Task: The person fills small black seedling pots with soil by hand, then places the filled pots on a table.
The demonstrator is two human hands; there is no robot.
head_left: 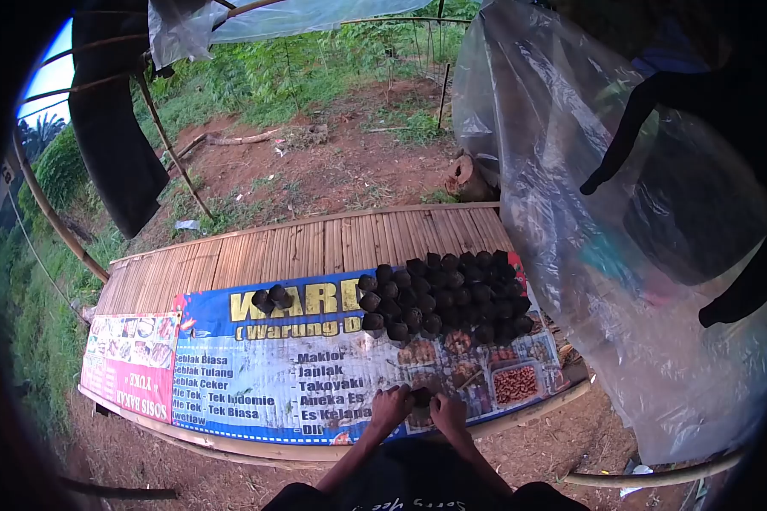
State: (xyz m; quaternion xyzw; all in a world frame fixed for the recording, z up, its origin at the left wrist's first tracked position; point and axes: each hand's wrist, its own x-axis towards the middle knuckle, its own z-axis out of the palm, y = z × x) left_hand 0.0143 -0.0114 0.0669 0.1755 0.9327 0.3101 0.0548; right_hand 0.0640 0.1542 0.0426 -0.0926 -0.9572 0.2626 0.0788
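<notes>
Close to the near edge of the bamboo table, my left hand point(391, 405) and my right hand point(448, 412) grip opposite sides of a small black seedling bag point(421, 398). The fingers of both hands are curled in at its rim, and what is inside the bag is too dark to make out. Beyond my hands, many similar black bags point(439, 298) stand packed together in rows. A few more bags point(272, 298) stand apart to the left. Right of my right hand sits a clear plastic tub of reddish seeds point(516, 385).
A printed banner point(256, 358) covers much of the bamboo slat table point(315, 243). Clear plastic sheeting point(554, 170) hangs along the right side, with dark cloth behind it. Slanting poles point(172, 145) stand at the left. Bare soil and plants lie beyond.
</notes>
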